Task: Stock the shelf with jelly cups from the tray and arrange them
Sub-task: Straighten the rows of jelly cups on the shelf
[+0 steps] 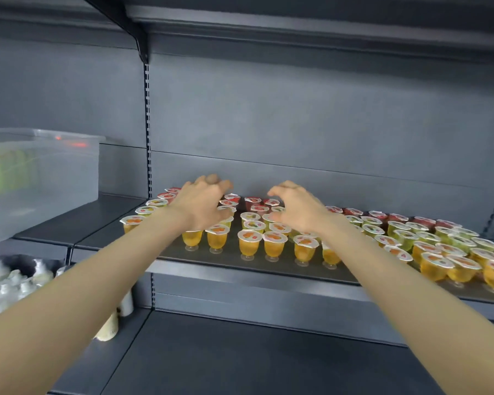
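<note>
Several jelly cups [274, 243] stand in rows on the grey shelf [240, 266]: orange ones in front, yellow-green ones [251, 219] in the middle, red ones [253, 201] at the back. My left hand [203, 205] hovers over the left rows with its fingers spread and loosely bent, and holds nothing. My right hand [295, 209] hovers over the middle rows, its fingers bent downward above the cup lids, empty too. Between the two hands a gap in the rows shows bare shelf. The cups under both hands are partly hidden.
A clear plastic bin [40, 178] stands on the neighbouring shelf at the left. Small white bottles [9, 283] fill the lower left shelf. A dark lower shelf [240, 360] lies below. The upper shelf [297, 27] overhangs the cups.
</note>
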A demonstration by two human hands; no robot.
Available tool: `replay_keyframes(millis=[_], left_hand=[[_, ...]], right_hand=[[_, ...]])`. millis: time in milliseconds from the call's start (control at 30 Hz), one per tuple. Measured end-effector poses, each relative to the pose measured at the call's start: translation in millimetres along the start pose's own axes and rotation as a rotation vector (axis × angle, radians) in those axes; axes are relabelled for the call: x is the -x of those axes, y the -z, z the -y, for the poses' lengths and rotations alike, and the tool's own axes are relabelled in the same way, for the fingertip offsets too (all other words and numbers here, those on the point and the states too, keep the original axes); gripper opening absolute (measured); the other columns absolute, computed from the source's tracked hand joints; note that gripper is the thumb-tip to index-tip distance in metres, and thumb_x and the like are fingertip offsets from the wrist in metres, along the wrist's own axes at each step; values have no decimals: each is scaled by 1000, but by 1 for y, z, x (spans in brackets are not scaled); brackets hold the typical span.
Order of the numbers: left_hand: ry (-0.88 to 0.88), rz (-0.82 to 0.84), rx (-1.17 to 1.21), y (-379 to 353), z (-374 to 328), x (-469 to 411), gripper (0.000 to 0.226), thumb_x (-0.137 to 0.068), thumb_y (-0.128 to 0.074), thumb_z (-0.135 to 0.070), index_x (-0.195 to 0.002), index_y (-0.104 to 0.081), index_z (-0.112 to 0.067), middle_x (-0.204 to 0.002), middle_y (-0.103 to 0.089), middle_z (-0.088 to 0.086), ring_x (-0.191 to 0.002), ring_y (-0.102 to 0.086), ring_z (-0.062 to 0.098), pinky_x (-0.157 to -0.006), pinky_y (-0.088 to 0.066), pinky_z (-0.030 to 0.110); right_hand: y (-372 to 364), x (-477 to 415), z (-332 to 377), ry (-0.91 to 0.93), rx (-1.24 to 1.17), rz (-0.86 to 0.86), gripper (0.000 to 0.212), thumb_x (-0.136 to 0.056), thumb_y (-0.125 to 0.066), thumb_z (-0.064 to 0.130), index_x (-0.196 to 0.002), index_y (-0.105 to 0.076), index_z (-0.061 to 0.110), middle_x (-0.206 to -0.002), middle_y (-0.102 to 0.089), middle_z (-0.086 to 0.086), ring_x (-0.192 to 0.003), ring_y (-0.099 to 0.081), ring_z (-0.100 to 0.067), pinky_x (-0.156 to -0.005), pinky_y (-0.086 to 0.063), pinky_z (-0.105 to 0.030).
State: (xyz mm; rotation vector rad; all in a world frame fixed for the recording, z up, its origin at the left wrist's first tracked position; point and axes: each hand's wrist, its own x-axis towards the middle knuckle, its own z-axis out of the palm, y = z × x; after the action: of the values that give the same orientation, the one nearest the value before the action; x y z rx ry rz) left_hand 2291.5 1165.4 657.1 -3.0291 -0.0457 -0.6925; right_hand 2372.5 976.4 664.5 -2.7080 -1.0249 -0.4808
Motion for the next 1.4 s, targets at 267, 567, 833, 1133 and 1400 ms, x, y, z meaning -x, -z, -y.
replay_keyframes(millis=[267, 567, 833, 1133, 1400], left_hand=[[39, -69, -5, -5, -41, -18, 58, -91, -53, -41, -141, -32, -23, -143, -39, 6, -129, -38, 28, -103, -33, 43], [13, -4, 42, -55, -21, -91, 57, -91, -54, -38, -141, -33, -24, -143, -40, 5, -129, -39, 28, -105, -34, 43], [-21, 98, 218, -109, 21, -185, 52, -91, -57, -36, -138, -40, -22, -140, -44, 6, -124, -47, 27, -103, -41, 40], [-122, 281, 276, -172, 50, -262, 40, -90, -60, -33, -126, -55, -17, -133, -52, 5, -121, -49, 23, -103, -39, 37], [-183, 334, 370, -189, 58, -279, 31, -87, -64, -28, -116, -66, -15, -119, -63, 2, -108, -57, 18, -98, -44, 34]], right_hand=[[5, 2, -47, -30, -49, -42, 52, -90, -61, 24, -138, -42, 20, -144, -38, -4, -128, -44, -25, -100, -44, -39], [-28, -56, -80, -84, -63, -29, 52, -90, -61, 25, -138, -42, 21, -145, -38, -2, -127, -45, -24, -99, -45, -37], [-72, -139, -108, -149, -46, 54, 50, -90, -61, 23, -137, -43, 20, -146, -38, -4, -128, -45, -25, -103, -43, -38], [-118, -203, -141, -169, -47, 151, 44, -90, -62, 28, -131, -49, 18, -138, -46, -5, -122, -49, -24, -97, -42, -34], [-138, -225, -150, -115, -103, 226, 35, -87, -65, 33, -118, -62, 17, -122, -60, -3, -103, -58, -19, -84, -49, -31]])
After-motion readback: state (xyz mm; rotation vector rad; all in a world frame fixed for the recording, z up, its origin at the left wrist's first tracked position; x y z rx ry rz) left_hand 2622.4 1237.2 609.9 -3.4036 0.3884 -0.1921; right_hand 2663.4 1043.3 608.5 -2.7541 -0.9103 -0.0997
